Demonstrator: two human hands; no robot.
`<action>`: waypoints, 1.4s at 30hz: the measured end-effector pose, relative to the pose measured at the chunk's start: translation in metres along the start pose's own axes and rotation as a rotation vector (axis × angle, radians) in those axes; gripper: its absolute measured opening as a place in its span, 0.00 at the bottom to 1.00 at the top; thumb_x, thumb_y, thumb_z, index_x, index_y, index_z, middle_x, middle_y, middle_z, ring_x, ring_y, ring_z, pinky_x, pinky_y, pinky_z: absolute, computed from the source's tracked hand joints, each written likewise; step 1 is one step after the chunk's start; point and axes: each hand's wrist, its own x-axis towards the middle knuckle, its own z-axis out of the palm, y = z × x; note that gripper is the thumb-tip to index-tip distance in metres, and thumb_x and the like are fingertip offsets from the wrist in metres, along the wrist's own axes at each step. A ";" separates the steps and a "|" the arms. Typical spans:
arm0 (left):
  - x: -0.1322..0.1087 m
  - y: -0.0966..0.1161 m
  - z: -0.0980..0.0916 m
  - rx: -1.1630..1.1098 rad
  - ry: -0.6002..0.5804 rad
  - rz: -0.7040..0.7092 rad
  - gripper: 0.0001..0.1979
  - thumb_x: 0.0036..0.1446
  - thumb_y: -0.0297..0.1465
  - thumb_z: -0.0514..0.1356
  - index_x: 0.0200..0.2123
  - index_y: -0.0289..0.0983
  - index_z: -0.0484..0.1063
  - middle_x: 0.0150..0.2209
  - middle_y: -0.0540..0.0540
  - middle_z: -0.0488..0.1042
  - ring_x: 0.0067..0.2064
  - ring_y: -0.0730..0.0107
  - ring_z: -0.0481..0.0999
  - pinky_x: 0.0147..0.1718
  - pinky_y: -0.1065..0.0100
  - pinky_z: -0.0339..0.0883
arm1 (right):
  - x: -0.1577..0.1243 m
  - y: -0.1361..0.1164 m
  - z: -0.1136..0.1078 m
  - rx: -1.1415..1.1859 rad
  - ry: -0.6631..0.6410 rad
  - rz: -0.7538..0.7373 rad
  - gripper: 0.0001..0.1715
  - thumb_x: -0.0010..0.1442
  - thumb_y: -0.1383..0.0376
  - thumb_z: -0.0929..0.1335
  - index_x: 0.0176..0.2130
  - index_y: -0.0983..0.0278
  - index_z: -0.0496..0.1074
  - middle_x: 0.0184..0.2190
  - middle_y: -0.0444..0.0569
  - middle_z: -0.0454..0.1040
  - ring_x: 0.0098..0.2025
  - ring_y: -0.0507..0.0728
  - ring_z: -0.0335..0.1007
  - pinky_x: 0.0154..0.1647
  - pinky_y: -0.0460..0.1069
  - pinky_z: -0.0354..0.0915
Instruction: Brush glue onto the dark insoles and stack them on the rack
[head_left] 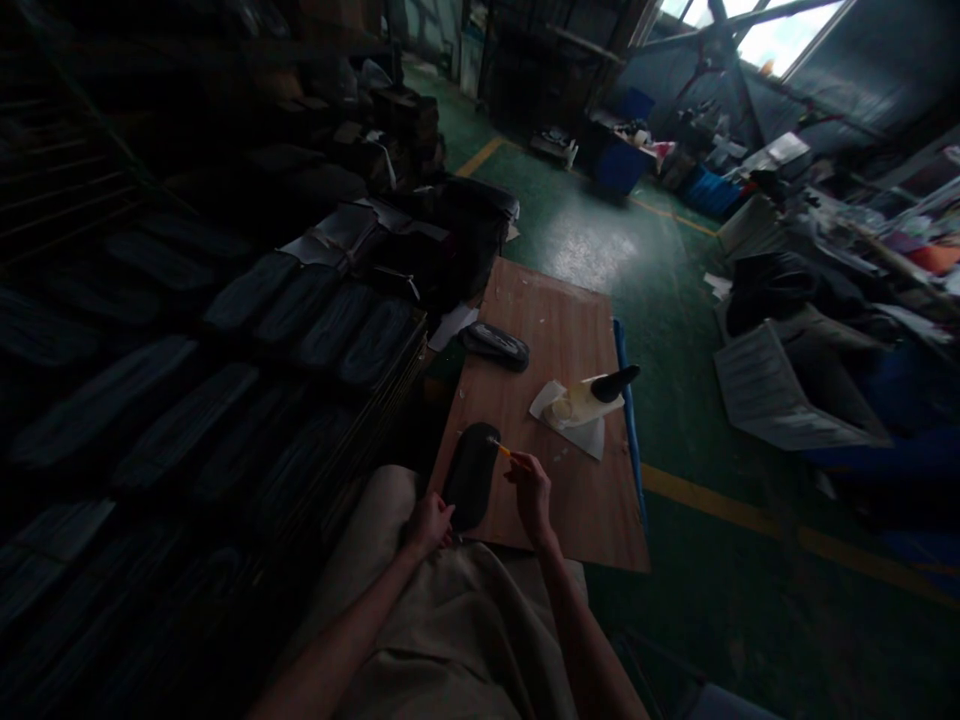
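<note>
A dark shoe insole (471,472) lies on the near left part of a wooden board (570,330). My left hand (427,524) is closed on the insole's near end and holds it down. My right hand (529,490) pinches a thin orange-handled brush (501,447). The brush tip touches the insole's upper right edge. A glue bottle (591,398) with a black nozzle lies on its side on a white paper (592,436) to the right. A second dark insole (495,345) rests farther back on the board.
Racks holding several dark insoles (300,320) fill the left side. My lap in beige cloth (435,630) sits under the board's near edge. A green floor with yellow lines (750,520), a grey crate (772,390) and cluttered benches lie to the right.
</note>
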 end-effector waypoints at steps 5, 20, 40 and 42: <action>-0.003 0.004 -0.002 -0.064 -0.011 -0.025 0.05 0.63 0.30 0.53 0.33 0.38 0.62 0.16 0.56 0.67 0.17 0.71 0.73 0.16 0.75 0.63 | 0.020 -0.005 0.007 -0.026 -0.012 -0.033 0.15 0.59 0.58 0.64 0.40 0.63 0.74 0.38 0.50 0.74 0.32 0.53 0.70 0.29 0.46 0.68; -0.015 0.014 -0.012 -0.196 -0.030 -0.063 0.06 0.63 0.28 0.53 0.33 0.33 0.66 0.18 0.50 0.72 0.17 0.72 0.73 0.15 0.75 0.65 | -0.087 -0.005 -0.003 -0.104 -0.145 0.106 0.12 0.55 0.59 0.67 0.38 0.61 0.75 0.35 0.50 0.75 0.35 0.56 0.74 0.31 0.47 0.71; -0.009 0.008 -0.012 -0.159 -0.068 -0.022 0.06 0.62 0.25 0.51 0.32 0.35 0.64 0.16 0.55 0.69 0.15 0.74 0.71 0.17 0.75 0.65 | 0.008 -0.012 0.014 0.053 0.021 0.062 0.17 0.58 0.55 0.65 0.40 0.65 0.73 0.32 0.48 0.75 0.27 0.52 0.71 0.26 0.46 0.67; -0.010 0.008 -0.013 -0.161 -0.073 -0.023 0.06 0.62 0.25 0.51 0.32 0.35 0.63 0.16 0.56 0.68 0.15 0.73 0.71 0.17 0.74 0.65 | 0.017 -0.011 0.018 0.001 0.010 -0.010 0.16 0.59 0.57 0.64 0.40 0.64 0.74 0.35 0.50 0.75 0.30 0.53 0.72 0.27 0.46 0.67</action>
